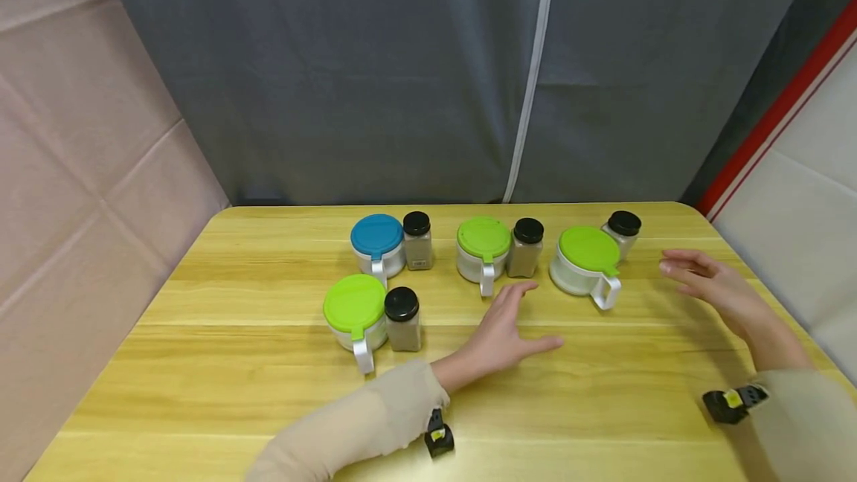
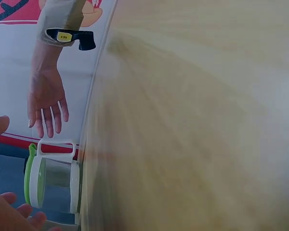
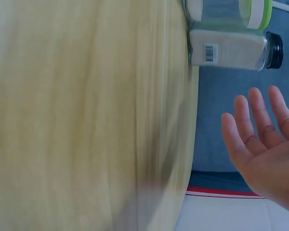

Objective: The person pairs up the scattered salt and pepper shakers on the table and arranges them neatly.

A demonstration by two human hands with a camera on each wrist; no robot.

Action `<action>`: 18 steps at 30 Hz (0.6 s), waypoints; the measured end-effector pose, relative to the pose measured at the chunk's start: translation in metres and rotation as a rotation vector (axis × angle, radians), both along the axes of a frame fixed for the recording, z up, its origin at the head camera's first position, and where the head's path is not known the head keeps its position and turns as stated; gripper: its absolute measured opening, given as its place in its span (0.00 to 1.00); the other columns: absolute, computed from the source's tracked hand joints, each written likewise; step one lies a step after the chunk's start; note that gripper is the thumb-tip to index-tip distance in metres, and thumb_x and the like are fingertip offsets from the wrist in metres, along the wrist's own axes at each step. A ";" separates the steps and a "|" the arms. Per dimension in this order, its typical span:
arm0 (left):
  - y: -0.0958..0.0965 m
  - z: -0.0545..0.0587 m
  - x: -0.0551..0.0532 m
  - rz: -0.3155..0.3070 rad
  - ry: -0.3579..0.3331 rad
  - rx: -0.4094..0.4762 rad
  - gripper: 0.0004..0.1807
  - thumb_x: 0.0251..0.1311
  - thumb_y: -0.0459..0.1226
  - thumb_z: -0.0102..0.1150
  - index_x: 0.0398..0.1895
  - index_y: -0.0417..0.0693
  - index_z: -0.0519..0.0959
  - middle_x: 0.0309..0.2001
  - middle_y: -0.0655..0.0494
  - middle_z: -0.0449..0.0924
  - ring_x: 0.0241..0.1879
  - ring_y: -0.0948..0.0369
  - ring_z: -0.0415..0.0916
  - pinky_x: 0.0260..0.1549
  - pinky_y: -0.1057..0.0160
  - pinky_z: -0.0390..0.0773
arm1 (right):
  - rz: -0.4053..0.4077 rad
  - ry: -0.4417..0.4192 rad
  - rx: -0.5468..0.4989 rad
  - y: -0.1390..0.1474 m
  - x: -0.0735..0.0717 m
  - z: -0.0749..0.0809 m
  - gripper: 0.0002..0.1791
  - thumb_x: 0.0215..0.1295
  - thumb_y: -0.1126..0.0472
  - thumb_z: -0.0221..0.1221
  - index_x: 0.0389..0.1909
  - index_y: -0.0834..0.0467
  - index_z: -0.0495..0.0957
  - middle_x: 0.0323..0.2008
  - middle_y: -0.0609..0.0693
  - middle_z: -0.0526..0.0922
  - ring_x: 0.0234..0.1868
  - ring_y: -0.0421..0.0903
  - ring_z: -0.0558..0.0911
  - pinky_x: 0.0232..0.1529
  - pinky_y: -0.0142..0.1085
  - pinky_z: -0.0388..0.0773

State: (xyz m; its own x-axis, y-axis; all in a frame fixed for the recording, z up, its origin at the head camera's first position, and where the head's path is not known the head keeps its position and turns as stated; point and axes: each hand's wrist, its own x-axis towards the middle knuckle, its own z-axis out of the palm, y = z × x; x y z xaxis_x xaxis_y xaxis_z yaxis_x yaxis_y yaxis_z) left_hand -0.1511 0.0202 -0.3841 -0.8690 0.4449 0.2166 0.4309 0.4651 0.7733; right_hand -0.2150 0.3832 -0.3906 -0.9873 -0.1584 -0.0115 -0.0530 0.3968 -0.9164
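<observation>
My left hand [image 1: 501, 333] is over the middle of the table, thumb and fingers spread apart, holding nothing. It is nearest to the middle green-lidded jar [image 1: 482, 244] and its black-capped square bottle [image 1: 525, 248]. Toward the right edge my right hand [image 1: 719, 292] hovers with fingers extended, also holding nothing. Left of it stand the right-hand green-lidded jar [image 1: 584, 262], its white handle facing front right, and a black-capped bottle [image 3: 229, 49] partly behind that jar. In the left wrist view a clear body shows under the lid of a green-lidded jar [image 2: 57, 185].
On the left stand a blue-lidded jar [image 1: 377, 240] with a black-capped bottle [image 1: 418, 244]. In front of them are another green-lidded jar [image 1: 355, 311] and bottle [image 1: 403, 322]. A grey curtain [image 1: 368, 80] hangs behind the wooden table [image 1: 221, 363].
</observation>
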 end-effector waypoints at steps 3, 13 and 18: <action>0.007 0.000 -0.004 0.018 -0.029 0.016 0.45 0.43 0.56 0.62 0.63 0.49 0.55 0.60 0.57 0.57 0.57 0.63 0.57 0.53 0.63 0.61 | 0.023 0.013 -0.016 -0.020 0.011 0.024 0.15 0.65 0.58 0.49 0.52 0.48 0.64 0.43 0.31 0.69 0.41 0.25 0.71 0.37 0.21 0.71; 0.028 -0.001 -0.019 0.097 -0.089 0.047 0.46 0.43 0.56 0.63 0.63 0.47 0.56 0.59 0.56 0.57 0.58 0.60 0.57 0.54 0.63 0.59 | 0.001 0.001 -0.015 -0.025 0.001 0.029 0.18 0.66 0.56 0.47 0.56 0.48 0.61 0.48 0.40 0.64 0.43 0.27 0.70 0.39 0.22 0.70; 0.037 -0.004 -0.027 0.131 -0.110 0.038 0.46 0.43 0.55 0.63 0.63 0.47 0.56 0.59 0.56 0.57 0.58 0.61 0.57 0.54 0.65 0.59 | 0.022 -0.006 -0.092 -0.024 -0.005 0.030 0.17 0.66 0.58 0.47 0.55 0.45 0.60 0.48 0.41 0.63 0.43 0.26 0.70 0.39 0.21 0.70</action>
